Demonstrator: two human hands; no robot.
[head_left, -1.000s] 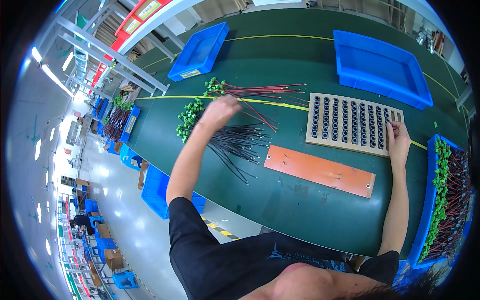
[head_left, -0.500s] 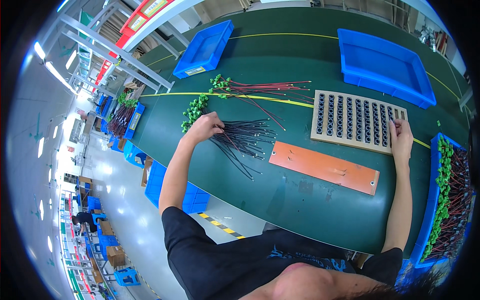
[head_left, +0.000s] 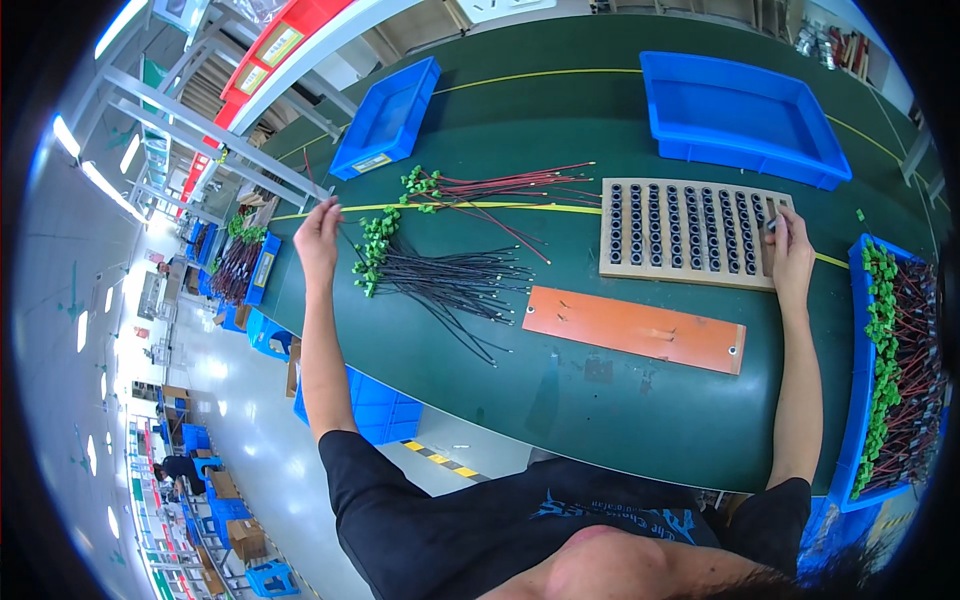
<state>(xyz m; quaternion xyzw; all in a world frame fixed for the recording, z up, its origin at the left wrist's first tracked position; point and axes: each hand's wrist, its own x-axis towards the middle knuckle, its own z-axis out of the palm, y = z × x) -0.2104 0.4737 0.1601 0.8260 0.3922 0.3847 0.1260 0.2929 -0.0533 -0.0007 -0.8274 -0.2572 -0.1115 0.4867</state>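
My left hand [head_left: 318,235] is raised to the left of the wire bundles, fingers pinched on thin wires. A reddish strand rises above the fingers and a dark one trails toward the bundle. Black wires [head_left: 440,275] with green connectors [head_left: 375,250] at their left ends lie fanned out beside that hand. Beyond them lie red wires [head_left: 510,185], also with green connectors. My right hand [head_left: 792,255] is at the right edge of a light wooden tray [head_left: 690,268] with rows of black ring-shaped parts [head_left: 690,228]. Its fingers pinch a small dark cylindrical part [head_left: 772,225].
An orange plate [head_left: 630,328] lies near the table's front. Two blue bins [head_left: 745,115] [head_left: 388,118] stand at the back. At the right, a blue bin [head_left: 855,400] holds green-ended wire assemblies; another filled bin [head_left: 262,270] is at the left. A metal frame [head_left: 240,150] stands back left.
My left hand has moved left, away from the black wires, with thin wires in its fingers. My right hand has lifted a small dark part at the tray's right side. The view has shifted slightly.
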